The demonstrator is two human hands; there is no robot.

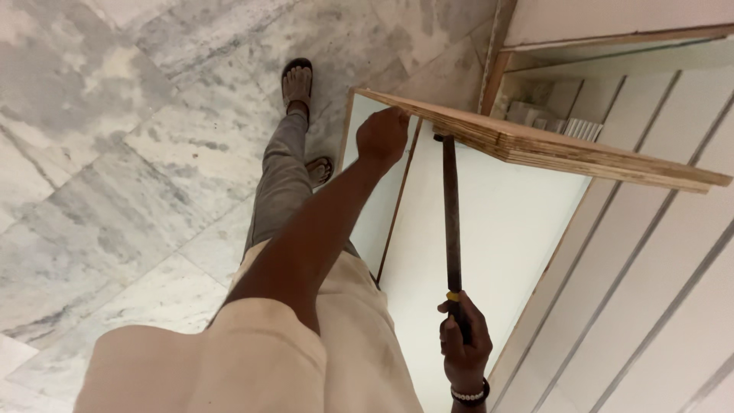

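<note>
Two hands working on a plywood board with a hammer.

The right hand (pixel 463 344) is closing its fingers around the hammer (pixel 451 222) handle, head touching the plywood board (pixel 535 149) above it. The left hand (pixel 382 136) is gripping the board's near corner, fingers curled. Below is a marble floor (pixel 115 153).

You wear a beige short-sleeved shirt (pixel 229 352), grey trousers (pixel 279 183), dark open sandals (pixel 297 80), and a beaded bracelet (pixel 469 395) on your right wrist.
</note>
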